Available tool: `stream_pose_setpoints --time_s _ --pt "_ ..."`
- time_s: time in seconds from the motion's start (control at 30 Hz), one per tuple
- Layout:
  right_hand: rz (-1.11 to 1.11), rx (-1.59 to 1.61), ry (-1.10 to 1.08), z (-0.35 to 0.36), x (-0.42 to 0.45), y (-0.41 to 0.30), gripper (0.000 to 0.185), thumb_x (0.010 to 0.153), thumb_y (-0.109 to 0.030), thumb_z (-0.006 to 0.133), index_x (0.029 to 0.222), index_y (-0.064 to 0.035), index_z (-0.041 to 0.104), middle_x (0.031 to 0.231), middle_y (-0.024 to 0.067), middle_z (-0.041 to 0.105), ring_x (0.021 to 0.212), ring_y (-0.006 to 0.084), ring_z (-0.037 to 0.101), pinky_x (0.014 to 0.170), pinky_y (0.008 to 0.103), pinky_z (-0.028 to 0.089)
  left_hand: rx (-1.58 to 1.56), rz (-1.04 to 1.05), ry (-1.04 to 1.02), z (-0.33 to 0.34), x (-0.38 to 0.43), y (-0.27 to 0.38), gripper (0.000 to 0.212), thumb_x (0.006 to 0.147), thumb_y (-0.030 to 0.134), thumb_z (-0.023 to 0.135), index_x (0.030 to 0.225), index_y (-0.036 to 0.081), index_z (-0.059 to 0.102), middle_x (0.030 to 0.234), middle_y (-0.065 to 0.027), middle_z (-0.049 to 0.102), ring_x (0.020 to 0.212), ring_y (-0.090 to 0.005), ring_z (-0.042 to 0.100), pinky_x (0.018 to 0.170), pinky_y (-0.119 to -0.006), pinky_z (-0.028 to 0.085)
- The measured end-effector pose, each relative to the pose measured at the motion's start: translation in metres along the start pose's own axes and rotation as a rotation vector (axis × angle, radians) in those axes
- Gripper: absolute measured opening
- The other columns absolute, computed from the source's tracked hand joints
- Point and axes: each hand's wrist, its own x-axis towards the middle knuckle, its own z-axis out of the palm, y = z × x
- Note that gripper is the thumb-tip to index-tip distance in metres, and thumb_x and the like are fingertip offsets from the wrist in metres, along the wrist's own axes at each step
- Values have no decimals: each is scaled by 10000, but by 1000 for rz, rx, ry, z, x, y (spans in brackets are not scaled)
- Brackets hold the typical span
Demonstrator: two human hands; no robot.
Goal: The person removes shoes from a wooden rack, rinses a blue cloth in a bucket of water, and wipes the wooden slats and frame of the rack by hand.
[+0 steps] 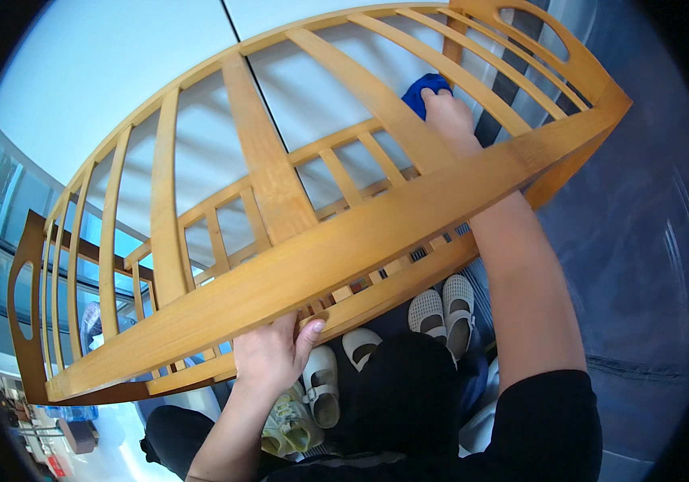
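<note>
A slatted wooden rack (pixel 296 274), probably a shoe rack, stands tilted across the view before me. My left hand (pixel 269 352) is at its near side; the fingers go in behind the wide front board and the thumb rests by the lower rail (pixel 399 295). My right forearm passes behind the front board. Beyond it, my right hand (pixel 448 117) grips a bunched blue cloth (pixel 418 96) near a slat (pixel 435 63) at the far right. Part of my right wrist is hidden by the wood.
Below the rack are pale strap shoes (pixel 323 385), perforated white shoes (pixel 458 307) and yellow-green sneakers (pixel 296 419). A white panel (pixel 121 54) rises behind the rack. A dark grey surface (pixel 633 253) lies on the right. Blue-tinted glass (pixel 4 193) is at far left.
</note>
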Motion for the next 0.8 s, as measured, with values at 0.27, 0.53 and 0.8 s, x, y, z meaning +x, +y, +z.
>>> stream_pose_setpoints --time_s 0.27,0.53,0.8 --pt "65 190 64 1 4 22 459 679 -243 654 1111 -117 561 1110 158 566 1018 333 532 872 411 431 -43 -8 39 5 2 2 489 860 415 528 1121 4 571 1279 -230 456 741 -283 647 632 -345 517" --pt "282 510 -4 -39 -28 -8 479 836 -363 541 1257 -147 462 1300 134 459 1200 293 437 983 390 372 -66 -11 73 6 3 3 478 876 402 504 1116 -7 568 1282 -236 452 689 -267 634 648 -348 510" --pt "381 597 -99 13 11 18 412 846 -256 537 1238 -142 482 1251 142 502 1159 317 473 957 400 395 -20 -7 66 6 3 5 474 847 421 538 1134 46 568 1291 -205 454 728 -270 652 586 -351 528"
